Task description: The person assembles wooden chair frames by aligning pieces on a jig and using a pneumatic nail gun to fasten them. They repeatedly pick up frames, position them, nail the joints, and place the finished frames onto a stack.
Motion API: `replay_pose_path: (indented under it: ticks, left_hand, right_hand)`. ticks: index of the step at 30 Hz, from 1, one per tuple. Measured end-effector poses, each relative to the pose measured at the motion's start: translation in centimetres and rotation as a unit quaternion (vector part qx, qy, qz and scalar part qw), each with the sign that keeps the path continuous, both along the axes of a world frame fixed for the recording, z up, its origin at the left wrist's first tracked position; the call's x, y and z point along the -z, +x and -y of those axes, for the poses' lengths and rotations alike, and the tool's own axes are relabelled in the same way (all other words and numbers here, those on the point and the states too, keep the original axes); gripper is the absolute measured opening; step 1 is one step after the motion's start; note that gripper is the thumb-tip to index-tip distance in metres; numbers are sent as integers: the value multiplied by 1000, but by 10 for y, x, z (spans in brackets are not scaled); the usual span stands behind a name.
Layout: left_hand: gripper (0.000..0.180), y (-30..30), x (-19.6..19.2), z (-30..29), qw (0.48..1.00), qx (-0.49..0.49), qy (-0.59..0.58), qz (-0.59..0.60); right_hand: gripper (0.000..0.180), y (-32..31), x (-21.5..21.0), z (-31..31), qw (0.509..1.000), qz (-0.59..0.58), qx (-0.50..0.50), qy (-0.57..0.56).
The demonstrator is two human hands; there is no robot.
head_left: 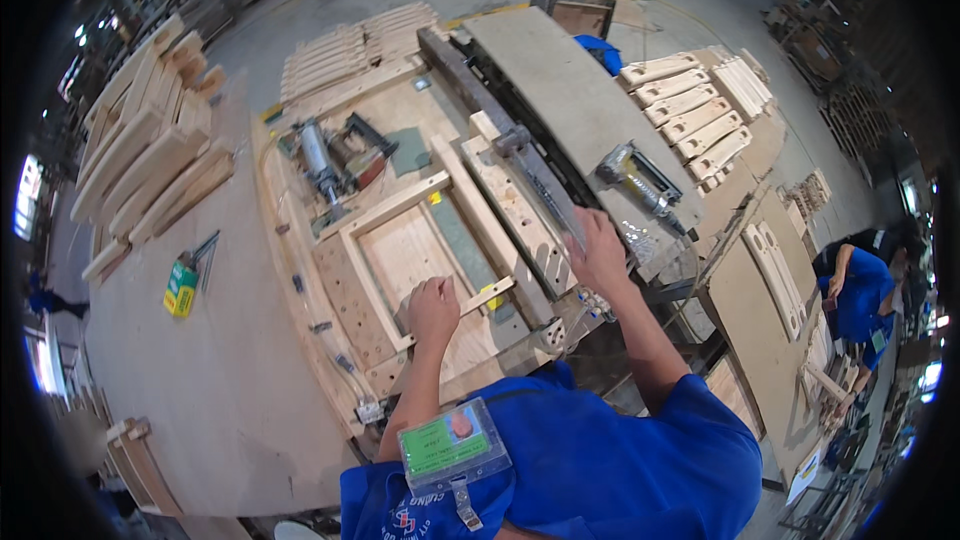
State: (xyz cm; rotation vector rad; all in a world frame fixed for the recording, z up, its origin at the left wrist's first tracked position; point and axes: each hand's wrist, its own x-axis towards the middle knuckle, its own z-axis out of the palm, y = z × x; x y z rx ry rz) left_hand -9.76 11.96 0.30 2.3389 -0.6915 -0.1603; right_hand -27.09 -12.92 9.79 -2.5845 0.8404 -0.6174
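A rectangular pale wooden frame point(355, 255) lies in a jig on the workbench, with yellow spots at two of its joints. My left hand point(435, 310) rests over the frame's near rail, its fingers curled together; anything inside them is hidden. My right hand point(598, 252) is closed around the near part of a long grey metal bar point(545, 185), which runs along the jig's right side. A drilled wooden strip point(515, 205) stands between the frame and that bar. Beyond the frame, a silver and black air nailer point(318, 160) and another pneumatic tool point(365, 155) lie on the bench.
A yellowish nail gun point(645, 183) rests on the board at right. Stacked wooden frames point(150, 140) and a green-yellow box point(181, 288) occupy the left table. Shaped slats point(690, 110) lie at far right. A person in blue point(860, 290) works at the right edge.
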Motion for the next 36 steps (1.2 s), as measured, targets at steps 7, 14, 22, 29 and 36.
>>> replay_pose_path:
  ticks: [7, 14, 22, 29, 36]
  left_hand:
    - [24, 1, 2, -1, 1000, -21, 10, -1]
    - [29, 2, -1, 3, 999, -20, 3, -34]
    - [31, 4, 2, -8, 998, -33, 6, -47]
    - [29, 3, 13, -11, 999, -24, -10, -28]
    - [31, 12, 4, -4, 999, -35, 15, -3]
  right_hand:
    - [51, 72, 24, 13, 990, -141, -26, 5]
    - [43, 116, 64, 40, 993, -86, 46, 63]
    - [28, 154, -99, -59, 861, 207, -161, 436]
    - [31, 232, -97, -106, 807, 411, -386, 174]
    - [40, 216, 30, -103, 961, -25, -271, 37]
